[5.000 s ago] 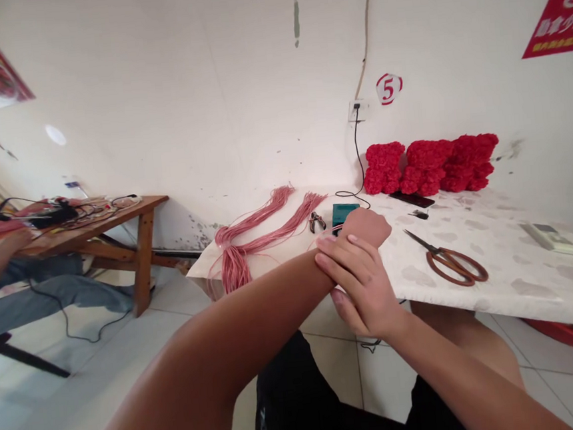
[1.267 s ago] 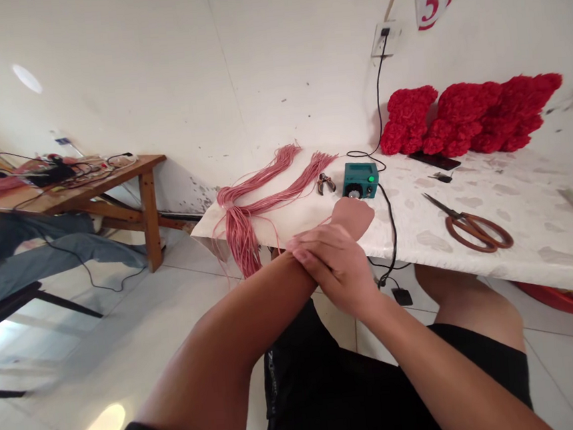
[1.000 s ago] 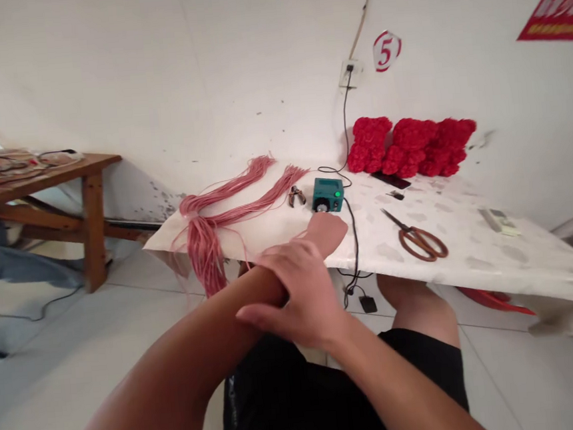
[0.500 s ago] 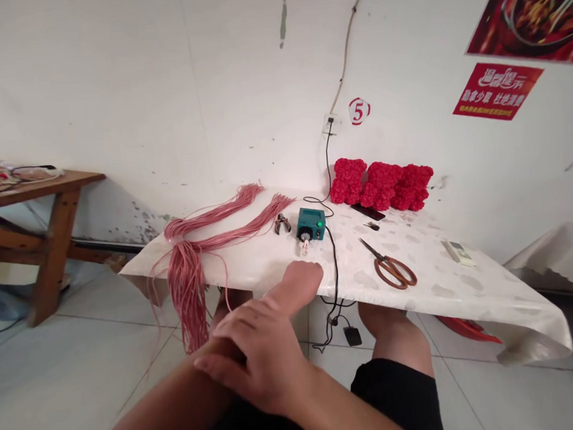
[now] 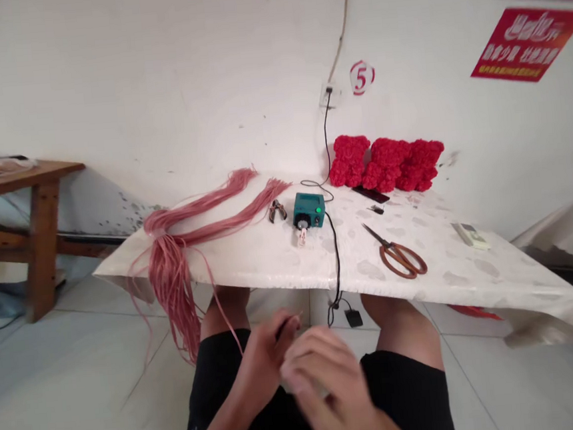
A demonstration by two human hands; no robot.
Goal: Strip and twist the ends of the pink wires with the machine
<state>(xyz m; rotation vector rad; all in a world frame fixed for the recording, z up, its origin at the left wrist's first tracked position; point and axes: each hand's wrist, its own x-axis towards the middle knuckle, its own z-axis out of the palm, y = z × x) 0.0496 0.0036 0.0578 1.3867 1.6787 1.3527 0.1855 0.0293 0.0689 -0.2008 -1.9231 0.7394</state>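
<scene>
Along pale wall [image 5: 179, 84], long white-covered table [image 5: 265, 264]. On its left end: dusty-pink cord bundle [image 5: 164, 259], tail hanging past front edge. Before table, above black shorts [image 5: 406, 385]: bare left hand [image 5: 265, 354], bare right hand [image 5: 328, 372], close together, both curled; blurred, cannot tell if gripping. Mid-table: teal box-shaped device [image 5: 308, 204].

My strings [image 5: 170, 279]: pink all over.
My box [image 5: 308, 203]: blue-green, with a bright green light [image 5: 319, 209].
My bench [image 5: 260, 263]: white, with grey blotches on the right part.
My scissors [image 5: 389, 246]: orange-brown handles, dark blades.
Fluffy shapes [image 5: 387, 165]: bright red.
My shorts [image 5: 406, 385]: black.
Wall sign [image 5: 527, 46]: red, with white and yellow writing.
Number sticker [image 5: 362, 76]: white, with a red 5.
Cord [image 5: 337, 254]: black.
</scene>
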